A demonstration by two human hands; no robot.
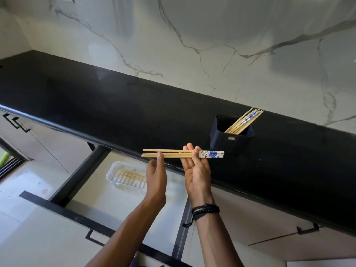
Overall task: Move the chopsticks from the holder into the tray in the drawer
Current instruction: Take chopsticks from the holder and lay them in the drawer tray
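Note:
A small bundle of wooden chopsticks (177, 153) with blue-and-white patterned ends lies level in both my hands, over the counter's front edge. My right hand (195, 168) grips them near the patterned ends, thumb on top. My left hand (156, 170) pinches the plain tips. Several more chopsticks (243, 121) lean out of a dark square holder (231, 139) on the black counter, just right of my right hand. Below, the open drawer (119, 201) holds a white slotted tray (126, 177) with a few chopsticks lying in it, partly hidden by my left hand.
The black counter (115, 105) runs along a white marble wall. The drawer's dark front rail (77, 214) sticks out toward me. Closed cabinet doors with black handles (17, 123) sit at left; another handle (308, 230) is at lower right.

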